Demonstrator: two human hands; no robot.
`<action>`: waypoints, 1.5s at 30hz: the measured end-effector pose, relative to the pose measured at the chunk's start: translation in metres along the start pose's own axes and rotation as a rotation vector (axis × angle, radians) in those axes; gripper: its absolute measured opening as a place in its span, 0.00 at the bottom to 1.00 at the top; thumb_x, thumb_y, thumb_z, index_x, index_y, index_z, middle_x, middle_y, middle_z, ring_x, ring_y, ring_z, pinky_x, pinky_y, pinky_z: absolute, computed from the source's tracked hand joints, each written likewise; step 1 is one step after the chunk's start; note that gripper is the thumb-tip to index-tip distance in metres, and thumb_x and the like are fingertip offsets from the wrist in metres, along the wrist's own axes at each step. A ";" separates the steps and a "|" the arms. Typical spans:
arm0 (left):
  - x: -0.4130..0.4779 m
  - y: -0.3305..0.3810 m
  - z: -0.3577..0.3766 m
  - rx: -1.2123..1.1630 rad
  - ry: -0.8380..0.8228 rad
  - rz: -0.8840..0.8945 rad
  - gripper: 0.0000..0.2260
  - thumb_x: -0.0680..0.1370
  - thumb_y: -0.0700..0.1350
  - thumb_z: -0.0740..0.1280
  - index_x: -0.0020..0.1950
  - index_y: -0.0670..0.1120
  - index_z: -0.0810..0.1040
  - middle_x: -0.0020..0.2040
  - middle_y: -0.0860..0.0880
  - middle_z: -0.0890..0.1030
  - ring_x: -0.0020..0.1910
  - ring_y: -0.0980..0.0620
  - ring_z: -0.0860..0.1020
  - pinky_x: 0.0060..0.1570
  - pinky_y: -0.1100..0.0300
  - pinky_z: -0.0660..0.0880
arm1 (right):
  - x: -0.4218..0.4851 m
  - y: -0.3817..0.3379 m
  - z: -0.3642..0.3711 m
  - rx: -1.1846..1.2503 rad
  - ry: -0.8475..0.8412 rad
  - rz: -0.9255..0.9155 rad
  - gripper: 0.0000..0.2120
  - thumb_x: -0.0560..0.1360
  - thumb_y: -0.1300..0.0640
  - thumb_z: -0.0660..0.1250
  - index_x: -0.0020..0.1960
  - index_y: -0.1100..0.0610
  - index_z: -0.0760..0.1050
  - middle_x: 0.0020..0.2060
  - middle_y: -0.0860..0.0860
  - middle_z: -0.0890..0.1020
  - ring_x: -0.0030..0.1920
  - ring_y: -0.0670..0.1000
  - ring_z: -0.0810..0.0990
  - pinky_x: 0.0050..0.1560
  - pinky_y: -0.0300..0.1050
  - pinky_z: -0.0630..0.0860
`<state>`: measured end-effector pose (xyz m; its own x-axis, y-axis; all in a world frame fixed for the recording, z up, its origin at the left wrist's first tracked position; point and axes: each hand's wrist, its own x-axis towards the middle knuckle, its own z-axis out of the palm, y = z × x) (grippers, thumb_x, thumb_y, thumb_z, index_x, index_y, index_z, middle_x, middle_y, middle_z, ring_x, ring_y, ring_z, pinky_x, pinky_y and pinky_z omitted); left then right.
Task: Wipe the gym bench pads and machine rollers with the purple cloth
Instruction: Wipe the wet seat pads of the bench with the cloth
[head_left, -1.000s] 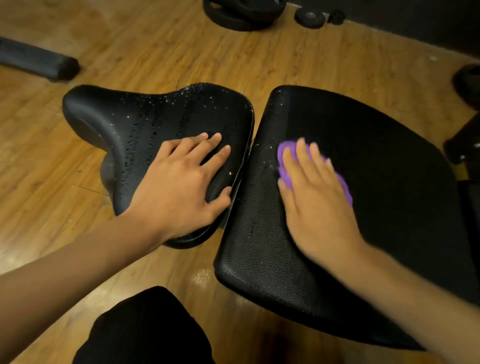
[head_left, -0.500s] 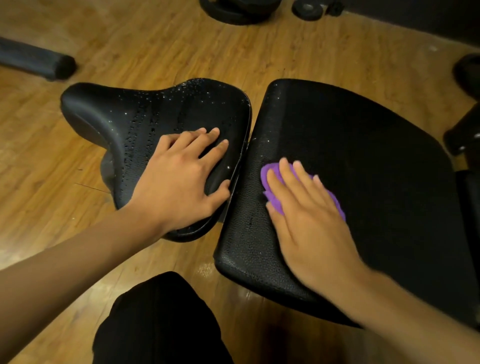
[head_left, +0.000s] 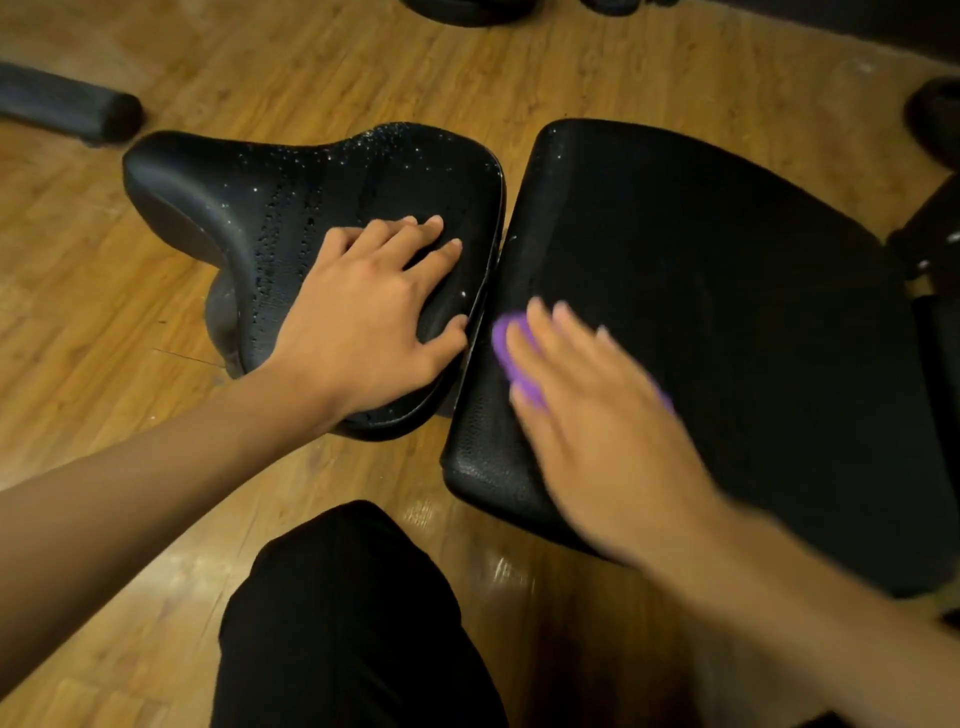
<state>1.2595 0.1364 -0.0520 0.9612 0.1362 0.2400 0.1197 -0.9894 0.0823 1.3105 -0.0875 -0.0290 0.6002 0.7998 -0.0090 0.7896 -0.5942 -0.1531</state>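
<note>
Two black bench pads lie side by side above the wooden floor. The left seat pad (head_left: 291, 208) is saddle-shaped and dotted with water drops. My left hand (head_left: 363, 312) rests flat on its near right part, fingers spread. The larger right pad (head_left: 727, 291) looks mostly dry. My right hand (head_left: 597, 415), blurred by motion, presses the purple cloth (head_left: 511, 353) flat against this pad near its left edge. Only the cloth's left side and a sliver at the right show past my fingers.
A black foam roller (head_left: 67, 106) lies on the floor at the far left. Weight plates (head_left: 467, 8) sit at the top edge. Dark machine parts (head_left: 935, 218) stand at the right. My knee in black trousers (head_left: 343, 623) is at the bottom centre.
My right hand has slid the purple cloth toward me and leftward across the right pad, close to its left edge. My left hand has stayed on the wet seat pad.
</note>
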 end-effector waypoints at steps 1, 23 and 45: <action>0.000 0.000 0.001 -0.008 -0.007 0.004 0.33 0.78 0.63 0.58 0.76 0.45 0.74 0.76 0.43 0.73 0.74 0.42 0.71 0.68 0.45 0.64 | 0.024 0.008 0.000 -0.012 0.024 0.059 0.25 0.87 0.49 0.48 0.82 0.53 0.57 0.82 0.53 0.58 0.82 0.53 0.55 0.81 0.52 0.51; -0.008 0.004 -0.004 0.059 -0.035 -0.134 0.27 0.83 0.58 0.52 0.78 0.49 0.72 0.78 0.41 0.70 0.78 0.41 0.66 0.73 0.42 0.61 | 0.012 0.023 0.002 0.047 0.044 -0.127 0.28 0.84 0.43 0.45 0.81 0.49 0.59 0.81 0.48 0.59 0.81 0.50 0.55 0.80 0.48 0.49; -0.005 0.002 0.000 0.060 -0.037 -0.142 0.28 0.82 0.58 0.52 0.77 0.48 0.74 0.76 0.40 0.73 0.76 0.40 0.69 0.71 0.43 0.63 | 0.118 0.068 -0.002 -0.091 -0.008 -0.437 0.21 0.83 0.48 0.54 0.62 0.60 0.78 0.59 0.56 0.80 0.68 0.58 0.73 0.73 0.52 0.67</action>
<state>1.2552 0.1334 -0.0528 0.9420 0.2741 0.1937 0.2687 -0.9617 0.0542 1.4358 -0.0336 -0.0386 0.2071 0.9779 0.0293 0.9771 -0.2053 -0.0564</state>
